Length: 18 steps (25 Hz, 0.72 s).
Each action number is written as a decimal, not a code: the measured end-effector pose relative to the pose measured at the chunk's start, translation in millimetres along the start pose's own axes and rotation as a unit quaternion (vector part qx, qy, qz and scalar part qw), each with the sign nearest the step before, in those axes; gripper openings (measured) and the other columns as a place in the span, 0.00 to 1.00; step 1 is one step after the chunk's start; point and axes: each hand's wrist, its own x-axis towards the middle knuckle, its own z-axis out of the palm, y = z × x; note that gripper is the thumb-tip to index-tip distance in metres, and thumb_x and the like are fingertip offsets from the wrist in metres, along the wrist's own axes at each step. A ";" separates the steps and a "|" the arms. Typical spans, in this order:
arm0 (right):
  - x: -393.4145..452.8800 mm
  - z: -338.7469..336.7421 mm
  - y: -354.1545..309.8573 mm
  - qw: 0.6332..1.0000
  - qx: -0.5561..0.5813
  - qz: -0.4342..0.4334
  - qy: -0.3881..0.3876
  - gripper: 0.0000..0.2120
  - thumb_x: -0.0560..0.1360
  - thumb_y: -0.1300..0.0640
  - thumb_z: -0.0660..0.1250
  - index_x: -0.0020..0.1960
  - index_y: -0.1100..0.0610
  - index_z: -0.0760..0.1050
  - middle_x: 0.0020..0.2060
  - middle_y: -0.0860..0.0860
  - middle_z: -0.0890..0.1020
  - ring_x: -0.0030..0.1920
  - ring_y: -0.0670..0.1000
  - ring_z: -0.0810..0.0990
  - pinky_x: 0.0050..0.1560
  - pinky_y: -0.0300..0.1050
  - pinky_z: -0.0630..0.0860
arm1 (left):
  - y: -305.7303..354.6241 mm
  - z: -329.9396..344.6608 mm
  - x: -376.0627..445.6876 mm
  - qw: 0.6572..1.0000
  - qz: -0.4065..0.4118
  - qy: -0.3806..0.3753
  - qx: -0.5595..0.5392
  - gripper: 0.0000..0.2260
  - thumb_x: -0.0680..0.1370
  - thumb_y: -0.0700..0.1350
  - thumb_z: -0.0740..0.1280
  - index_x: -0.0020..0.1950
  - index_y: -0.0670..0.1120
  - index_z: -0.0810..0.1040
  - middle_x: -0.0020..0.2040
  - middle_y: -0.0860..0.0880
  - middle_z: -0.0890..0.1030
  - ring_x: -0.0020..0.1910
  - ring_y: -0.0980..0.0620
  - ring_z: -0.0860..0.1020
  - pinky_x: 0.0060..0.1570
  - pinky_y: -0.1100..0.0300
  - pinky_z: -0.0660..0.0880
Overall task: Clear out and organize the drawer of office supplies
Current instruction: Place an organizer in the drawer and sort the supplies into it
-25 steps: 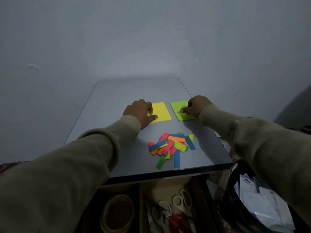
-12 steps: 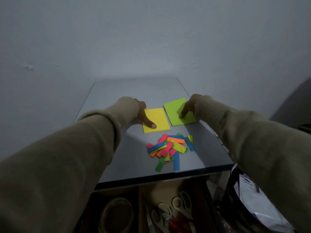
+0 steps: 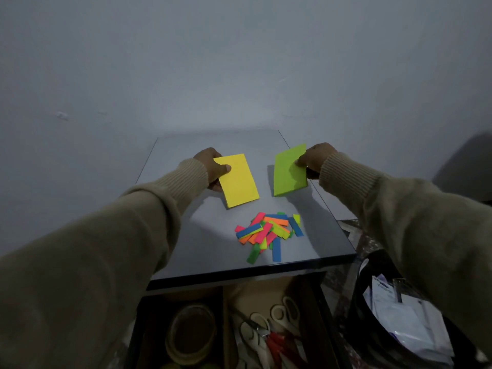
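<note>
- The grey tabletop [image 3: 213, 251] stands against a pale wall [image 3: 239, 62] and carries the coloured paper we are sorting.
- Below its front edge the open drawer [image 3: 229, 328] shows a roll of tape [image 3: 191, 334] on the left and several pairs of scissors [image 3: 269, 336] with pale and red handles on the right.
- At the lower right a dark bin [image 3: 378, 302] holds white papers and packets.
- Our left hand [image 3: 213, 169] grips the yellow pad of sticky notes [image 3: 238, 181], the thumb lying across its upper face and the fingers curled behind its left edge; the pad is tilted, and we cannot tell whether its lower edge touches the tabletop.
- Our right hand [image 3: 315, 161] pinches the green pad of sticky notes [image 3: 288, 170] at its right edge, thumb in front and fingers behind; this pad too is tilted up, near the right edge of the tabletop.
- The two pads sit apart, with bare tabletop between them.
- Nearer to us, a loose pile of small paper strips [image 3: 269, 231] in pink, orange, blue, green and yellow lies flat on the tabletop, overlapping one another.
</note>
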 end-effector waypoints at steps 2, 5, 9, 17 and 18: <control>-20.5 -8.2 -2.5 0.997 0.072 0.014 -0.013 0.26 0.72 0.70 0.67 0.68 0.63 0.63 0.57 0.61 0.71 0.50 0.59 0.76 0.34 0.47 0.79 | 2.6 -7.6 -17.3 0.998 0.007 0.009 -0.057 0.08 0.78 0.38 0.63 0.54 0.43 0.65 0.40 0.44 0.73 0.34 0.49 0.74 0.18 0.58 0.74; -52.6 -19.8 1.1 0.987 0.147 0.028 -0.066 0.32 0.72 0.75 0.63 0.71 0.57 0.58 0.57 0.62 0.71 0.46 0.59 0.78 0.40 0.51 0.76 | 3.3 -19.6 -49.2 0.996 0.004 0.014 -0.091 0.08 0.78 0.38 0.63 0.53 0.42 0.65 0.40 0.44 0.73 0.34 0.48 0.75 0.21 0.53 0.77; -99.6 -29.5 7.8 0.985 0.149 0.050 -0.070 0.15 0.77 0.70 0.59 0.63 0.68 0.67 0.37 0.61 0.75 0.33 0.56 0.76 0.41 0.51 0.77 | 0.3 -27.5 -102.2 0.994 -0.004 0.003 -0.110 0.09 0.78 0.37 0.63 0.55 0.42 0.65 0.40 0.44 0.73 0.34 0.48 0.75 0.37 0.48 0.78; -169.8 -32.1 58.2 0.988 0.096 0.073 -0.097 0.08 0.77 0.66 0.60 0.38 0.63 0.67 0.37 0.59 0.73 0.35 0.55 0.75 0.45 0.50 0.77 | -29.0 -23.2 -196.2 0.990 -0.032 -0.035 -0.135 0.17 0.78 0.37 0.63 0.66 0.37 0.65 0.44 0.43 0.74 0.38 0.46 0.76 0.41 0.45 0.79; -177.7 -31.9 66.6 0.990 0.055 0.063 -0.117 0.08 0.75 0.67 0.61 0.38 0.61 0.68 0.38 0.57 0.74 0.37 0.54 0.76 0.43 0.48 0.77 | -36.0 -21.8 -206.1 0.989 -0.038 -0.033 -0.142 0.17 0.78 0.36 0.63 0.66 0.37 0.65 0.45 0.42 0.73 0.40 0.46 0.76 0.42 0.45 0.79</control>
